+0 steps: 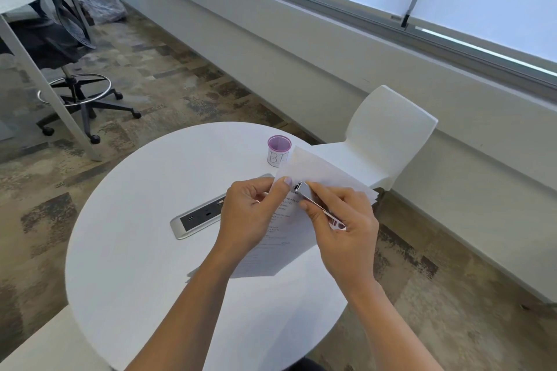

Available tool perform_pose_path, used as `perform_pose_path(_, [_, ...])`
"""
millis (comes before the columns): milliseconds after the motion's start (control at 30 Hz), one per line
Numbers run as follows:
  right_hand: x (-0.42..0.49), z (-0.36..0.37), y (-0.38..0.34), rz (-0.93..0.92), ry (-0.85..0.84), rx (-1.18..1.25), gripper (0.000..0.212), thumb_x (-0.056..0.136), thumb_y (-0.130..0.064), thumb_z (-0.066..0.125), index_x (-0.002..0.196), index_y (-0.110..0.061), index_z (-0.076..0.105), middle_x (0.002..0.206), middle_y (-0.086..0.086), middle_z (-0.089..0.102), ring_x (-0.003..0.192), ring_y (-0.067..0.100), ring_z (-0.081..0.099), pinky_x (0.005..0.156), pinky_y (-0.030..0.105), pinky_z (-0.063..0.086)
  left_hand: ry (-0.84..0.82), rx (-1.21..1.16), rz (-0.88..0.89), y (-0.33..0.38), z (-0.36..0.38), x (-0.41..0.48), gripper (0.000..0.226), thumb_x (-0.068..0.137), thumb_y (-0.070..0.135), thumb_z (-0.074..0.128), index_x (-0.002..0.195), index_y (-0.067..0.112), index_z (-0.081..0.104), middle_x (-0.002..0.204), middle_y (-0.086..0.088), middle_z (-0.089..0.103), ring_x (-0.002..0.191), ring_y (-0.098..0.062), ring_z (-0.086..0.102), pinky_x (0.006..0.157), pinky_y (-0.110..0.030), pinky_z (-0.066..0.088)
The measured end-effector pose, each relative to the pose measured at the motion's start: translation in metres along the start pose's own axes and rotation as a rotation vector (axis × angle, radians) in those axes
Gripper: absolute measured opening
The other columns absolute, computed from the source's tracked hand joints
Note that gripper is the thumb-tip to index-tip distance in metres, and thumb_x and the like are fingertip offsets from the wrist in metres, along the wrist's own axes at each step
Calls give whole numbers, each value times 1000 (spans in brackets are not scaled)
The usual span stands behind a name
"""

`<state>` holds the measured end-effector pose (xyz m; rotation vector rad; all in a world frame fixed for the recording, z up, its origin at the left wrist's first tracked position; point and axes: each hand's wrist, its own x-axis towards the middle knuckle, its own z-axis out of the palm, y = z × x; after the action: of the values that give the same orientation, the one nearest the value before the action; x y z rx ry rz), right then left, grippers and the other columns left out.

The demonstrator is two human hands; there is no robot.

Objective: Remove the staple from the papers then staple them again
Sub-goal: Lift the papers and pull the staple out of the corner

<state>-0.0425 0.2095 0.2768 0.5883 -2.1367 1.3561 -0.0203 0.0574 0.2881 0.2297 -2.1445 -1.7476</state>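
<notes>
A set of printed white papers is held up over the round white table, its top sheet folded back toward the far right. My left hand pinches the papers near their upper corner, thumb on the front. My right hand grips a slim shiny metal staple remover. Its dark tip touches the papers at the stapled corner, right beside my left thumb. The staple itself is too small to make out. No stapler is in view.
A small cup with a purple rim and handwritten letters stands on the table behind the papers. A silver power outlet strip is set into the tabletop. A white chair stands at the far right, an office chair at the far left.
</notes>
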Motion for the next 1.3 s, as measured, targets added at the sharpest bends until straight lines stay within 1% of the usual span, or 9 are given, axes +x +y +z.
perform_pose_path(200, [3,-1,2,-127,18,-77,31,79,-6,79,108,-16,75,88,-2,69,83,21,53,78,17,42,-18,-41,-8,2,1,-2,40,91,47,59,78,13,76,76,-21,67,67,-34,58,62,-33,42])
perform_pose_path(333, [5,-2,6,-264,48,-152,33,78,5,75,104,-16,76,85,-5,70,82,25,49,84,12,34,-55,-69,-18,1,0,-1,39,95,35,63,72,5,73,70,-32,55,59,-19,45,58,-30,35])
perform_pose_path(467, [6,-8,15,-449,51,-262,34,78,8,74,104,-14,77,85,-3,73,74,33,53,77,21,34,-50,-89,-55,-4,2,-1,54,86,42,65,71,-10,63,60,-13,43,60,-16,38,58,-29,30])
perform_pose_path(700, [9,-16,24,-660,62,-319,37,71,10,77,101,-13,77,88,-3,76,72,26,51,71,23,31,35,12,-77,-14,14,-5,50,78,50,62,51,11,46,48,11,27,51,-12,25,55,-29,23])
perform_pose_path(833, [1,-16,23,-770,63,-334,42,65,10,84,98,-15,79,84,-8,75,78,17,36,70,22,31,125,26,-144,-18,10,2,45,79,50,61,51,15,56,44,10,38,49,-14,32,55,-33,31])
perform_pose_path(967, [6,-17,30,-512,124,-236,24,81,-6,77,102,-17,76,89,-10,66,95,1,47,78,21,32,64,66,-118,-16,8,1,51,77,58,59,52,14,51,43,10,34,48,-12,29,55,-32,28])
perform_pose_path(1067, [12,-20,28,-235,153,-146,19,92,-26,64,108,-17,69,90,-10,62,82,14,55,73,30,44,40,37,-122,-16,8,-1,60,76,58,60,56,4,44,55,-2,31,57,-18,27,59,-33,25])
perform_pose_path(1200, [18,-25,18,136,-6,65,12,97,-37,49,109,-36,50,94,-12,67,89,12,65,78,41,55,-27,-40,-85,-13,6,-1,68,81,58,61,72,-9,59,62,-11,46,59,-18,38,59,-31,30])
perform_pose_path(1300, [27,-29,17,296,-138,109,3,101,-32,46,102,-32,43,80,-1,61,75,20,57,68,47,49,-71,-7,-3,-12,4,0,62,87,58,57,76,-4,62,69,-22,56,61,-16,46,60,-33,35])
